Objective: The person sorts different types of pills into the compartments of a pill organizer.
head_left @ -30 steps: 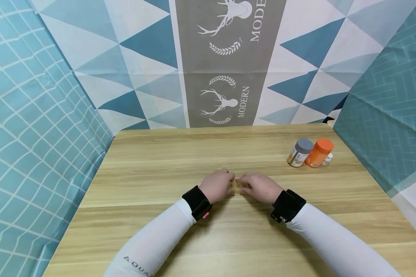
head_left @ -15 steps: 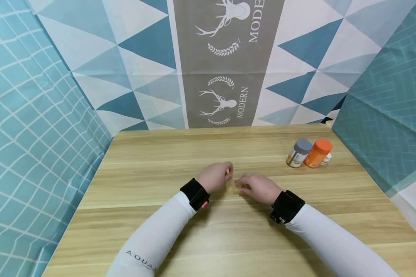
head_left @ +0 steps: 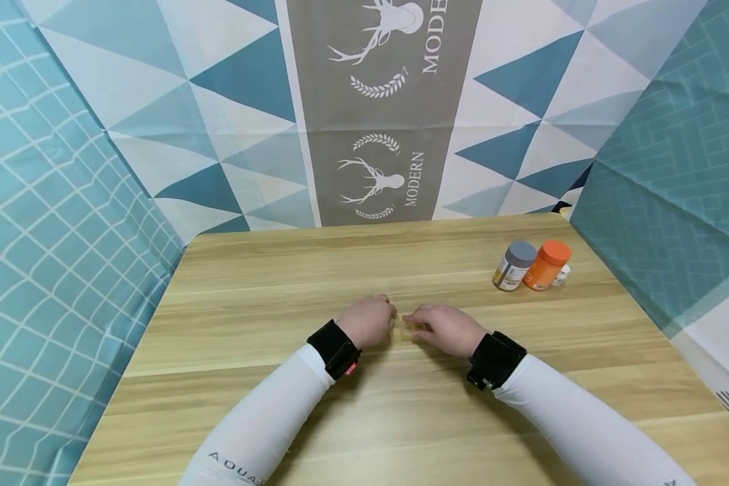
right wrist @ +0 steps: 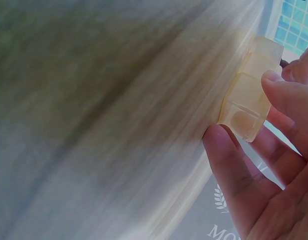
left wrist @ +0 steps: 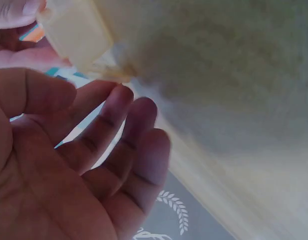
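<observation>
The left sleeve [head_left: 255,412] and right sleeve [head_left: 589,418] are cut off at the near edge. Beyond them, mid-table [head_left: 267,283], a translucent box [right wrist: 248,85] is pinched by the right hand [head_left: 452,329]; in the head view it is mostly hidden, and its contents cannot be made out. At its left end the left hand [head_left: 367,320] is held with fingers loosely bent; whether the box is touched cannot be told. At far right, a white jar [head_left: 561,275] is partly covered by an orange jar [head_left: 545,268], beside a grey-lidded jar [head_left: 514,266].
</observation>
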`<state>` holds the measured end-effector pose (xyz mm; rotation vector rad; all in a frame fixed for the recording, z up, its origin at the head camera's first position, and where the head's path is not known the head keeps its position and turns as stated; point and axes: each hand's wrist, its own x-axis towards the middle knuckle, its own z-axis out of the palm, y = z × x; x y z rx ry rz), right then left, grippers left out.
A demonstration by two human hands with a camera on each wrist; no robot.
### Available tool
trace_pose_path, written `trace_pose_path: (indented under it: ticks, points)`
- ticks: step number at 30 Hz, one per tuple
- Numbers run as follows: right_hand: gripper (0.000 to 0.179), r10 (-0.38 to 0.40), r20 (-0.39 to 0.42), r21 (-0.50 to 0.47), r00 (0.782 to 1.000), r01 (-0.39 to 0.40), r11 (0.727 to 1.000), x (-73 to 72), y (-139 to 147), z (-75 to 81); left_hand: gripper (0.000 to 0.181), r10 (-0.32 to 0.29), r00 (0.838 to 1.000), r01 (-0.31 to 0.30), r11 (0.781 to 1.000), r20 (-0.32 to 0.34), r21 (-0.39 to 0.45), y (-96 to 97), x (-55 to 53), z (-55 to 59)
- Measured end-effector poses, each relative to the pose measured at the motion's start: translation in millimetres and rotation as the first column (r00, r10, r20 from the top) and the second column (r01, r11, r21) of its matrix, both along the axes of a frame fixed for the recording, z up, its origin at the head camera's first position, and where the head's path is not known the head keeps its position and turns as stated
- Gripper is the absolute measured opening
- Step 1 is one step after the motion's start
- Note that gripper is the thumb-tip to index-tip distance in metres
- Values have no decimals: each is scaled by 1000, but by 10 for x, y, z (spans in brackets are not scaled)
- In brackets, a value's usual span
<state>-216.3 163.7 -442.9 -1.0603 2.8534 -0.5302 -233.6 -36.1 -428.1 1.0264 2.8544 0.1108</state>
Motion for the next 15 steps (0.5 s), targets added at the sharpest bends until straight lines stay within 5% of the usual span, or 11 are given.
trace_pose_path:
  ticks: [8, 15]
  points:
    - [34, 7, -18, 9, 1000, -6, 1000, 20, 2, 3, 35, 46, 998, -47, 999, 43, 17, 5, 93, -20]
    - [39, -6, -52, 73, 999, 10, 997, 56, 5, -14, 55, 77, 994, -72, 995, -77, 66, -106, 342, 53]
